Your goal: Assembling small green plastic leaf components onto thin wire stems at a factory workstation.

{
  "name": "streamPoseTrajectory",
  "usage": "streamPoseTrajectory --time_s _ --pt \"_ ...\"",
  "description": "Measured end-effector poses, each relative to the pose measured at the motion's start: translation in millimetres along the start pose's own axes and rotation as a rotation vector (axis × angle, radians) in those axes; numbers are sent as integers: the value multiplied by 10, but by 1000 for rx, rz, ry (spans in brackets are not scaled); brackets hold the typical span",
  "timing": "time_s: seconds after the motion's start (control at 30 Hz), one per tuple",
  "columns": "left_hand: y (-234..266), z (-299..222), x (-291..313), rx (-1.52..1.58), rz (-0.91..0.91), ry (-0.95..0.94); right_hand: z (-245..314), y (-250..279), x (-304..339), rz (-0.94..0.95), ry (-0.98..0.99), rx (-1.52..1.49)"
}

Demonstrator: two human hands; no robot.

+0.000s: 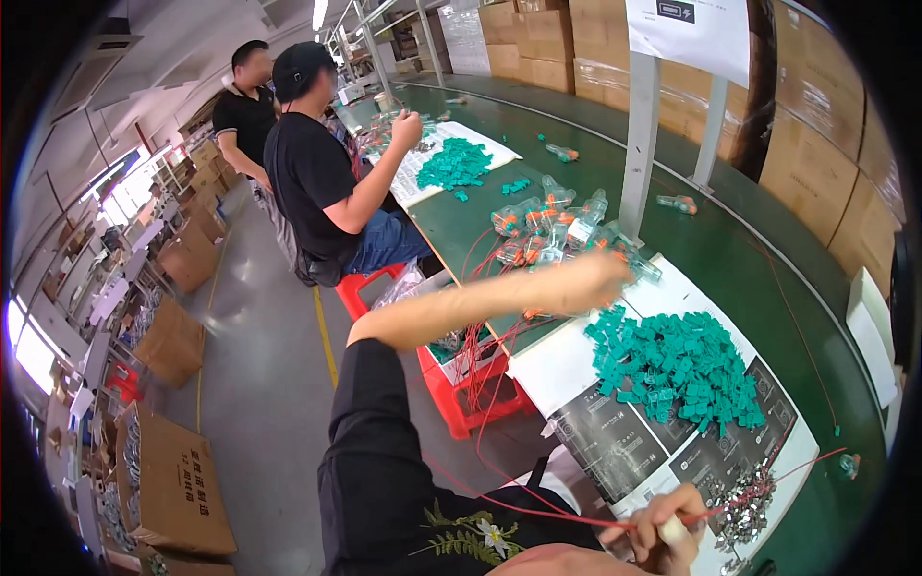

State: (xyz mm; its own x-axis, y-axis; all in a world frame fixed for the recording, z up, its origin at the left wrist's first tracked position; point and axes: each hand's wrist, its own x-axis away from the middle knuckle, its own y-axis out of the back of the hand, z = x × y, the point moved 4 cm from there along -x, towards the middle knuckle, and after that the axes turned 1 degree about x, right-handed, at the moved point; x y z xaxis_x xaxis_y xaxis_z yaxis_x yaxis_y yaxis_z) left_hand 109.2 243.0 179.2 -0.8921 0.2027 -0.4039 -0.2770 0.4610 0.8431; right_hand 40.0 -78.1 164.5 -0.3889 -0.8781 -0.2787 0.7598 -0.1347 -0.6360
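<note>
Left hand: in the head view, our left hand (595, 280) reaches over the clear-and-orange housings; it is blurred, so we cannot tell whether its fingers grip anything.
Right hand: our right hand (661, 528) is closed around a red wire (595, 523), beside the metal clips.
Red wire in hand: it runs out on both sides of our right fingers, so we judge this piece unfinished.
Clear-and-orange housings: these lie piled (552, 221) on the green bench between us and the seated co-worker (317, 163); we cannot tell how many are complete.
Green plastic pieces: a large loose heap (677, 370) lies on the printed sheet (615, 437) before us, so we judge plenty is left.
Metal clips: a loose silvery cluster (744, 518) also remains.
Hanging wires: a red bundle (471, 360) droops off the bench edge near the red stool (451, 408); we take these as not finished either.
</note>
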Motion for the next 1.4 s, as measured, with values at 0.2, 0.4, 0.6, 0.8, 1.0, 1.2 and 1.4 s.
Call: streamPoseTrajectory --time_s 0.2,0.4,0.6,0.8,1.0,1.2,1.4 --pt "-308 -1596 904 759 782 -120 -254 114 -142 -87 68 66" --pt "-385 -1424 1161 753 1129 54 -413 208 -165 -76 16 90" --pt "199 135 1169 -141 -127 666 -289 179 -127 -61 68 70" --pt "-86 1124 1408 -273 -101 694 -315 167 -140 -10 30 31" --pt "38 1281 1171 120 30 841 -233 273 16 36 -18 55" --pt "238 1106 228 -136 -193 755 -287 361 7 10 -33 45" --pt "-366 1376 -526 -534 -210 535 -406 315 -25 62 -74 50"
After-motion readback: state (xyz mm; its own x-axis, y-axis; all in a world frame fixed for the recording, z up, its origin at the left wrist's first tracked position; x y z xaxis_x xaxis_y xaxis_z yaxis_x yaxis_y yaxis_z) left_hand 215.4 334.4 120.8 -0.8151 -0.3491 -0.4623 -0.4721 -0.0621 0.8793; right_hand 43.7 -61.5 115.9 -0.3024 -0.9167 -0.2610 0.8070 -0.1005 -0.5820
